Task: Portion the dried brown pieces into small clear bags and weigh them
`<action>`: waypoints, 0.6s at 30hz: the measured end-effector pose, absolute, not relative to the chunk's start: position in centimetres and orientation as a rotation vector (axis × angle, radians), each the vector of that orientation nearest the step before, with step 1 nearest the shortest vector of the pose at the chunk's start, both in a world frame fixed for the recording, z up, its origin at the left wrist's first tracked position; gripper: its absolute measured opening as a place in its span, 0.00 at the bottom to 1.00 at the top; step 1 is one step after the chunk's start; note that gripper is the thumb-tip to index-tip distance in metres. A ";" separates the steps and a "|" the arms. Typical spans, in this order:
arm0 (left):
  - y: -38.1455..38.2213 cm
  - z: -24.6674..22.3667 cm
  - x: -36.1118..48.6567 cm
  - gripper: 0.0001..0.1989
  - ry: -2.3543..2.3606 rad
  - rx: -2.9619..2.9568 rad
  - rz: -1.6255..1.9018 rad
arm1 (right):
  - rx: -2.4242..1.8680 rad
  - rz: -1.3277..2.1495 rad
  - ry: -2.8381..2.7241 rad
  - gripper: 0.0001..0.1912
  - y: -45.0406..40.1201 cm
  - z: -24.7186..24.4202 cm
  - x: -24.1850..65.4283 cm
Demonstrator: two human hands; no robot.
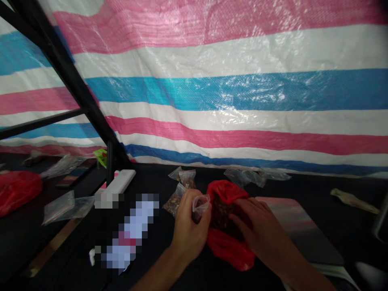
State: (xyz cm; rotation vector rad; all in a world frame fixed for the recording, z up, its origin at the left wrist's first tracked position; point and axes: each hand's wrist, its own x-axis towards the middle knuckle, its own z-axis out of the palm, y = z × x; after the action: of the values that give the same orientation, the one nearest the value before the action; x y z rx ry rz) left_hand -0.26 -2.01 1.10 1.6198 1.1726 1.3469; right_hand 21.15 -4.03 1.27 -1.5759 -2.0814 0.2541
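Red bag (232,250), clear packets (174,203) nearby, striped sheeting (236,93) behind

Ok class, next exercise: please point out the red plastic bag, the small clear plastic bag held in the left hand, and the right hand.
Red plastic bag (232,249): head view, near outer wall.
Small clear plastic bag (201,203): head view, upper part.
Right hand (257,216): head view, back of the hand.

The head camera looks forward and down from close before the open red bag (233,254), toward striped sheeting (218,95) beyond.
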 end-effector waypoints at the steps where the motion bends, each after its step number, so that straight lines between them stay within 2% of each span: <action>1: -2.0 1.1 -0.4 0.04 1.203 1.712 1.350 | -1.568 0.253 -2.053 0.09 -4.0 1.4 21.2; 4: -1.9 1.0 -0.6 0.05 1.249 1.910 1.282 | -1.508 0.255 -1.969 0.08 -4.2 1.8 21.2; 8: -1.8 0.5 -0.8 0.08 1.271 2.130 1.137 | -1.386 0.308 -1.966 0.15 -4.7 2.6 20.9; 13: -2.0 -0.1 -1.0 0.10 1.271 2.363 0.960 | -1.385 0.393 -2.085 0.16 -5.3 2.9 20.2; 18: -2.3 0.0 -0.7 0.17 1.216 2.442 0.937 | -1.349 0.426 -2.082 0.18 -5.6 2.5 19.8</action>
State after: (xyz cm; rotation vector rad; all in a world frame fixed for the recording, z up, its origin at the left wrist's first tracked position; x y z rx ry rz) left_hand -0.69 -2.30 0.04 2.4420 1.2155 0.9372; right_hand 19.81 -5.57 2.53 -1.3487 -2.0816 0.4263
